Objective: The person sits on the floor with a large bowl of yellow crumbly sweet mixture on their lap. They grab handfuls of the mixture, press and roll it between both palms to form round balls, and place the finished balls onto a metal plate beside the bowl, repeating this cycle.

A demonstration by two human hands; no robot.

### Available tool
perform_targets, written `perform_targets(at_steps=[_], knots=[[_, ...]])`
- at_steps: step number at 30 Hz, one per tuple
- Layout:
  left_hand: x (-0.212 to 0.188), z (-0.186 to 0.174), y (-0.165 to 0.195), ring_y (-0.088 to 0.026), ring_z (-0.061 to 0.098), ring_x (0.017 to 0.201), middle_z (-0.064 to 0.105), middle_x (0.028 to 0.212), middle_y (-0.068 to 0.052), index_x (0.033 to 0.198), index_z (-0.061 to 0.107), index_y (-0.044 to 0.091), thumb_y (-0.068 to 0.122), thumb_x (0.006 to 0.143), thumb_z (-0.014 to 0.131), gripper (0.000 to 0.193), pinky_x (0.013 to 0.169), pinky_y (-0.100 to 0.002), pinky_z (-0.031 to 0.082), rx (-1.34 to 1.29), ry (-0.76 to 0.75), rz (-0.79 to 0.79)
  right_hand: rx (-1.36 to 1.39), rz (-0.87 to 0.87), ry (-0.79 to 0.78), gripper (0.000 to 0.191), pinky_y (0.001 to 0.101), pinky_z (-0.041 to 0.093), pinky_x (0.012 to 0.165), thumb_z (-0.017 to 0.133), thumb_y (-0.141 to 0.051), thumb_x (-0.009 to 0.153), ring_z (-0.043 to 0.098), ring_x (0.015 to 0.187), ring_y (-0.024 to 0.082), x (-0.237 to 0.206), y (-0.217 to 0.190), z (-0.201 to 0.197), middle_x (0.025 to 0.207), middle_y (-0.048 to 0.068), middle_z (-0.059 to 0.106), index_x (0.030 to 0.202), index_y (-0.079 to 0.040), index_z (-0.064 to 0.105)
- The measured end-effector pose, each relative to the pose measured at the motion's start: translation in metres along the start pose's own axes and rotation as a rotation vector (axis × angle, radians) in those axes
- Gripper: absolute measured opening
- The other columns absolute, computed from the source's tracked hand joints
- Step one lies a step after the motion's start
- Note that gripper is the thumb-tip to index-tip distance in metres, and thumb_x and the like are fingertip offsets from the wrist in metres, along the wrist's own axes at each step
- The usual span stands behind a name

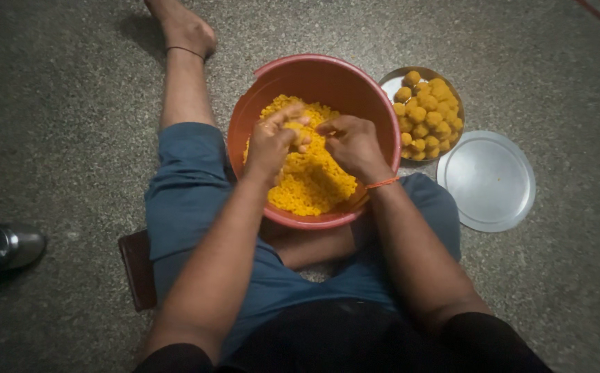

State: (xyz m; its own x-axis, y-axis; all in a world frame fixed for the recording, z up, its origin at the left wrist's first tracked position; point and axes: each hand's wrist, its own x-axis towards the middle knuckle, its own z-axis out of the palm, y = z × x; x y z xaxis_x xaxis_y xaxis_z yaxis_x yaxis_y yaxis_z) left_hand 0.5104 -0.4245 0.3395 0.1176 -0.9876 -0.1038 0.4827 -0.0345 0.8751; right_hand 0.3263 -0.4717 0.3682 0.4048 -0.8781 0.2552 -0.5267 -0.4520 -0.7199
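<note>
Over the round orange plastic tub (314,79), left hand (270,141) cups a soft lump of crumbly yellow sweet mix (312,179), grip closed; right hand (352,144) pinches alongside. Looks light, fragile: hold gently underneath. Finished yellow balls (426,114) fill the steel plate (390,83) nearby.

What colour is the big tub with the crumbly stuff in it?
The tub is orange-red, seen best in the head view.

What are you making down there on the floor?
A person sits on the floor with an orange tub of yellow crumbly mix at their legs. The left hand presses a lump of mix, and the right hand touches it. Finished yellow balls fill a steel plate; an empty steel plate lies beside it.
</note>
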Motion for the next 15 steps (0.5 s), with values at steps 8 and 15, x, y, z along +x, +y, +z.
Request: perform_targets(at_steps=[8, 15], knots=[[0.002, -0.007, 0.007, -0.013, 0.062, 0.061, 0.065, 0.079, -0.006, 0.094, 0.060, 0.007, 0.034, 0.102, 0.064, 0.028, 0.051, -0.024, 0.048, -0.216, 0.146, -0.034, 0.855, 0.163, -0.141, 0.019, 0.0290, 0.056, 0.075, 0.071, -0.007, 0.094, 0.070, 0.093, 0.016, 0.003, -0.008, -0.019, 0.109, 0.011, 0.071, 0.112, -0.003, 0.070], [-0.002, 0.000, 0.001, -0.011, 0.052, 0.044, 0.057, 0.059, -0.003, 0.070, 0.055, 0.012, 0.046, 0.097, 0.069, 0.046, 0.038, -0.025, 0.039, -0.112, 0.106, 0.003, 1.084, 0.422, 0.013, 0.023, 0.0253, 0.042, 0.053, 0.060, -0.031, 0.105, 0.058, 0.065, 0.013, 0.002, -0.017, -0.019, 0.081, 0.004, 0.060, 0.095, -0.010, 0.060]])
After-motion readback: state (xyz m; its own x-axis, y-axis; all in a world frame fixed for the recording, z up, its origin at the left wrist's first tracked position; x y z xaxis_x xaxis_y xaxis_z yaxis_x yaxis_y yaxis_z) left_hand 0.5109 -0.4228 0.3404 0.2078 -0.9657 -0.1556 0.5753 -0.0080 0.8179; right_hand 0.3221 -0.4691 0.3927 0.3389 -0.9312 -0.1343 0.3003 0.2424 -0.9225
